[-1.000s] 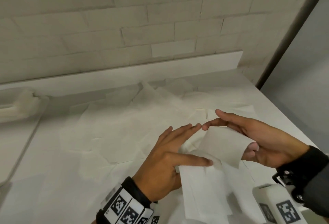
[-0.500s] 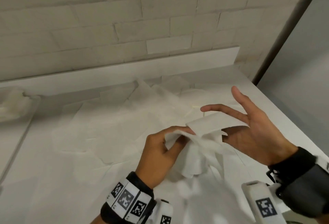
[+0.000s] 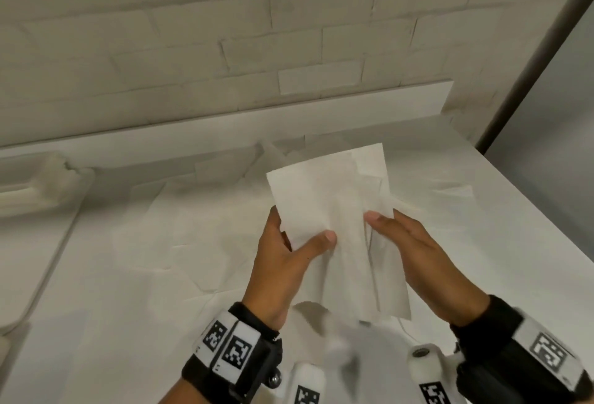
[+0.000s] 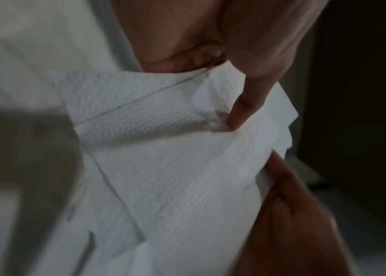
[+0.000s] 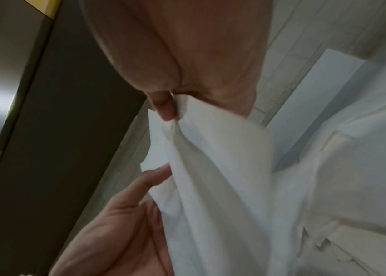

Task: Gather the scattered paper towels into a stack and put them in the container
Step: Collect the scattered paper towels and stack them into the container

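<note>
A small bundle of white paper towels [image 3: 324,204] stands upright above the counter, held between both hands. My left hand [image 3: 299,233] grips its left edge, thumb on the front and fingers hidden behind. My right hand [image 3: 381,227] pinches the right side, thumb on the front. The left wrist view shows the embossed paper towels [image 4: 175,158] with a fingertip [image 4: 239,115] pressing a fold. In the right wrist view my thumb [image 5: 165,108] pinches the hanging paper towels [image 5: 210,168]. Several more loose towels [image 3: 193,227] lie spread over the counter behind and below. A white container [image 3: 35,185] sits at the far left.
The white counter [image 3: 482,243] ends at a raised back ledge [image 3: 225,133] under a brick wall. Its right edge drops off beside a grey panel [image 3: 553,114]. A sunken white tray edge [image 3: 48,268] runs along the left.
The left hand scooped up towels from the counter and the open right hand closed onto them. The bundle now stands raised and flatter between both hands.
</note>
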### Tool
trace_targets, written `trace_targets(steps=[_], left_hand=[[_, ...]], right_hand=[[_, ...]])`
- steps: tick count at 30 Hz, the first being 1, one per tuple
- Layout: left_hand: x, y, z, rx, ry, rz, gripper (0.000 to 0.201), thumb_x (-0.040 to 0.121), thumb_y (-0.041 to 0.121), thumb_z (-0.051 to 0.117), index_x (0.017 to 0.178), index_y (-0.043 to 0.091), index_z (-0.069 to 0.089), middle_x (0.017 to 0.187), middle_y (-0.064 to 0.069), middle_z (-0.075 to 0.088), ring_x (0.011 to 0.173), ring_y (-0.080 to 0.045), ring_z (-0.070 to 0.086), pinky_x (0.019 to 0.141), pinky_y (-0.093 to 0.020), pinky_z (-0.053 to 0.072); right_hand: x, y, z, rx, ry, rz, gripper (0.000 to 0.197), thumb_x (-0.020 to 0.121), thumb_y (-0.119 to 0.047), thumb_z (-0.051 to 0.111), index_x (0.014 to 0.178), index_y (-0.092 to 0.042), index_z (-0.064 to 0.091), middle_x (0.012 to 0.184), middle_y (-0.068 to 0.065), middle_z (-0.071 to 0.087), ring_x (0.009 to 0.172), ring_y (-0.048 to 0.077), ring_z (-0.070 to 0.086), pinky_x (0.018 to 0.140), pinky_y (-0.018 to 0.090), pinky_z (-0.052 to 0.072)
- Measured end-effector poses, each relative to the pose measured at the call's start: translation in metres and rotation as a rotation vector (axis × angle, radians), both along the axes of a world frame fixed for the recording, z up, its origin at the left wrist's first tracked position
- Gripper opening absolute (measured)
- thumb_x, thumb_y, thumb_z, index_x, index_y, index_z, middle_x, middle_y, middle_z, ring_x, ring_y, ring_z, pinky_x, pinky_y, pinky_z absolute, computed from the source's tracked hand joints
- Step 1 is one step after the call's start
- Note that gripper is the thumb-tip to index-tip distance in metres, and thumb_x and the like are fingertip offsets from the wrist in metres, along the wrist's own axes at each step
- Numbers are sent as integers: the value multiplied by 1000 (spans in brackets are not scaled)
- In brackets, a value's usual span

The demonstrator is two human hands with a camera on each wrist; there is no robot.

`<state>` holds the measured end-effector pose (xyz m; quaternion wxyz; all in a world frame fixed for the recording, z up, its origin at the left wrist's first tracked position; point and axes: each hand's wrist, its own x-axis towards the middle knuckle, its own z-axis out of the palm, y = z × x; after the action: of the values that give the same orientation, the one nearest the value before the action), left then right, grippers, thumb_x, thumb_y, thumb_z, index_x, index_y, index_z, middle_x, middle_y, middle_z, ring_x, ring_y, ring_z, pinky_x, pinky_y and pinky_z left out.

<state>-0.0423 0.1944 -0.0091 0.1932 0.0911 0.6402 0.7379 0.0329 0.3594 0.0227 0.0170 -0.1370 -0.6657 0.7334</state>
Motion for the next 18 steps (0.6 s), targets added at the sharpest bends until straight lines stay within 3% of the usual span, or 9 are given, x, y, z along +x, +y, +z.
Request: trace_targets(steps=[2,3,5,7,8,11,14,16,18], left_hand=[[-5,-6,-3,19,-98,12,57,76,15,83,128,15,62,119,-4,75,111,-25,71,97,-46,56],[-8,-10,-3,-47,-65,21,48,78,14,84,123,14,66,116,-3,76,108,-24,72,95,-44,57],[-10,-22,-2,-235,125,37,29,83,14,81,111,19,73,107,4,79,98,-16,75,85,-32,61],[-10,-33,3,-379,326,29,21,87,21,78,107,23,74,101,11,79,91,-7,75,78,-24,60],[-10,-39,5,-405,366,29,19,88,23,76,107,25,74,100,15,78,91,-3,74,78,-20,59],[-16,-52,6,-352,234,113,19,92,25,72,111,28,71,105,19,77,99,1,71,85,-17,54],[-25,-61,-8,-249,-79,144,22,97,20,66,119,19,67,112,7,77,109,-15,71,102,-38,52],[-27,-61,-21,-244,-240,131,26,97,18,66,122,13,63,115,-3,76,107,-24,71,103,-46,52],[-24,-58,-33,-247,-347,99,33,95,17,68,126,9,60,115,-9,75,104,-29,72,96,-45,56]], right_hand=[[-12,8,-10,29,-52,26,48,89,-61,49,122,-29,66,123,-11,68,118,8,60,105,33,41],[-20,14,-18,123,-85,27,51,89,-65,45,117,-28,68,119,-6,69,116,13,61,100,31,43],[-37,33,-40,626,-203,78,41,96,-56,45,115,-26,65,117,-2,60,118,22,55,94,31,43],[-45,46,-62,1167,-389,287,48,95,-52,51,134,-25,49,131,1,45,125,25,42,98,36,43],[-47,49,-71,1308,-452,358,56,93,-52,54,140,-24,42,137,3,39,126,25,39,97,38,45],[-46,52,-85,1385,-410,342,48,94,-44,56,137,-26,45,135,0,40,120,23,41,89,37,50],[-44,52,-83,1434,-318,202,26,100,-34,48,122,-29,60,116,-5,55,105,19,54,80,34,51],[-40,50,-75,1492,-320,124,26,102,-33,43,118,-28,62,110,-4,62,97,21,62,75,33,50],[-33,47,-61,1503,-292,36,25,102,-32,42,116,-26,62,105,-3,66,88,24,65,68,31,46]])
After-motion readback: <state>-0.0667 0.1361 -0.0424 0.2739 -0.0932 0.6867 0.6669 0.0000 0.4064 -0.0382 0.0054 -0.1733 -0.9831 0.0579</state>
